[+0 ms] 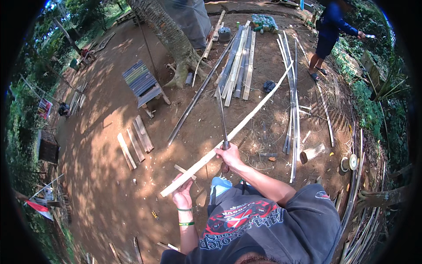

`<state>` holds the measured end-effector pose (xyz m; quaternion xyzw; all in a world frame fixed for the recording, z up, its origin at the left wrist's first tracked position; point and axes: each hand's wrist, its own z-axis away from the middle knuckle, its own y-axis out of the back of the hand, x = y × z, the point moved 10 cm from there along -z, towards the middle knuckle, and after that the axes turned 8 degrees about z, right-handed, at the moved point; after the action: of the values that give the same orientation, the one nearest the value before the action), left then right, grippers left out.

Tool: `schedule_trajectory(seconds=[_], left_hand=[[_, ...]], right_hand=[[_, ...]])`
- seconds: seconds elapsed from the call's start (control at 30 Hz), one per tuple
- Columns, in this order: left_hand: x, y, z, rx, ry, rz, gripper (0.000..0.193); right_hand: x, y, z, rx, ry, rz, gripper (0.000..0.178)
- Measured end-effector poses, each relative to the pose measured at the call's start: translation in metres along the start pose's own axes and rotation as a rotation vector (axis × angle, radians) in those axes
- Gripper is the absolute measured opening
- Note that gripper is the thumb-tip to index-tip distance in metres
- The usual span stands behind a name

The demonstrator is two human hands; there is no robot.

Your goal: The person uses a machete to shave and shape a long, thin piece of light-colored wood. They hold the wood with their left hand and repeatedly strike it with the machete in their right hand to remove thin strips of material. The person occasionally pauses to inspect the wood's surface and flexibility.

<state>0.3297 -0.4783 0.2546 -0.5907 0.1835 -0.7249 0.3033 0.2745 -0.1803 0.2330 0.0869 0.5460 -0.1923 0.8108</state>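
Note:
A long pale bamboo strip runs from my lap side at lower left up toward the far right. Near its close end, my left hand supports it from below, with the fingers curled behind the strip. My right hand is wrapped around the dark handle of a machete, its long narrow blade pointing away from me. The blade crosses the strip's line just beyond my right hand. Whether the edge touches the strip I cannot tell. Part of the left fingers is hidden by the strip.
Long split bamboo pieces lie ahead, more to the right. A low slatted bench stands by a tree trunk. Short boards lie left; a cut log and a spool lie right. Another person stands far right.

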Motion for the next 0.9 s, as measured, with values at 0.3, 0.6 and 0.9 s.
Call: schedule_trajectory(seconds=[0.3, 0.6, 0.9], left_hand=[[0.136, -0.032, 0.115, -0.048, -0.282, 0.58, 0.068], [0.204, -0.036, 0.167, -0.323, -0.354, 0.644, 0.054], [0.24, -0.01, 0.244, -0.461, -0.485, 0.518, 0.045]], right_hand=[[0.059, -0.044, 0.119, 0.026, 0.045, -0.106, 0.016], [0.043, -0.044, 0.186, 0.049, 0.135, 0.07, 0.024], [-0.003, -0.049, 0.243, 0.161, 0.244, -0.027, 0.019]])
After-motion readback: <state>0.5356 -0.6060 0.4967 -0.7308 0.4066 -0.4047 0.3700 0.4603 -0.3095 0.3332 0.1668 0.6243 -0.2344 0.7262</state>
